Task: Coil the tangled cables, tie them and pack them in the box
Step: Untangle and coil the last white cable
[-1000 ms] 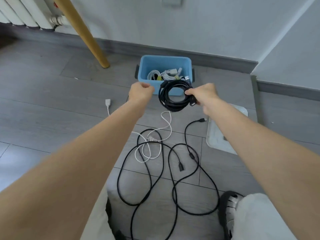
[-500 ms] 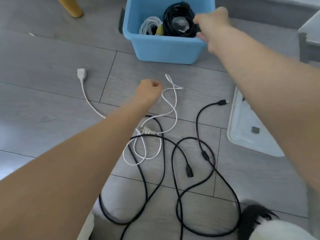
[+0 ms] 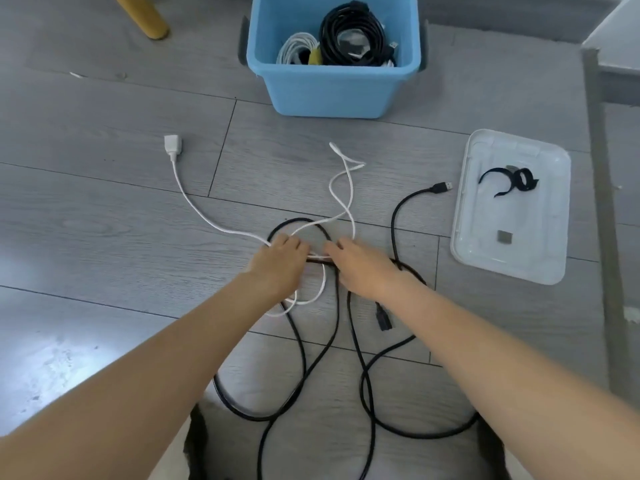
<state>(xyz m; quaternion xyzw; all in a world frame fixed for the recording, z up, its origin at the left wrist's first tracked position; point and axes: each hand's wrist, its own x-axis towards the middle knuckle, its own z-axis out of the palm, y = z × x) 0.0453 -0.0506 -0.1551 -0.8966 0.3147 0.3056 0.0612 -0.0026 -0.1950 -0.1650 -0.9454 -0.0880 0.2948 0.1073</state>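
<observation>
**Desk:** Meanwhile, what did the head camera catch on the floor (image 3: 104, 209)?

**Photographer:** Both hands had come down onto the tangle. The left hand (image 3: 282, 261) lay on the crossing where the white cable (image 3: 207, 220) ran over the black cable (image 3: 304, 362). The right hand (image 3: 360, 268) rested just beside it on the same knot. Fingers were curled downward over the strands, but whether either hand had actually closed on a cable could not be told from above.

**Desk:** And half a second before?

**Photographer:** The right hand had been up at the blue box (image 3: 332, 88), letting go of a black coil (image 3: 353, 32). That coil now sat inside, beside a white coil (image 3: 296, 48). The left hand, then hovering fisted above the white cable, had dropped to the floor.

**Desk:** How would those cables handle?

**Photographer:** Light and limp, by the look of them. The thin white one seemed the floppier; the black looked thicker and springier, likely to hold its loops. Taking an end seemed wisest: the white plug (image 3: 172, 144) lay free to the left, the black USB plug (image 3: 441, 187) to the right. Pulling from the middle risked tightening the knot.

**Desk:** Anything else?

**Photographer:** The clear lid (image 3: 485, 251) lay to the right, holding black ties (image 3: 512, 180). A wooden leg (image 3: 145, 19) stood at top left.
</observation>
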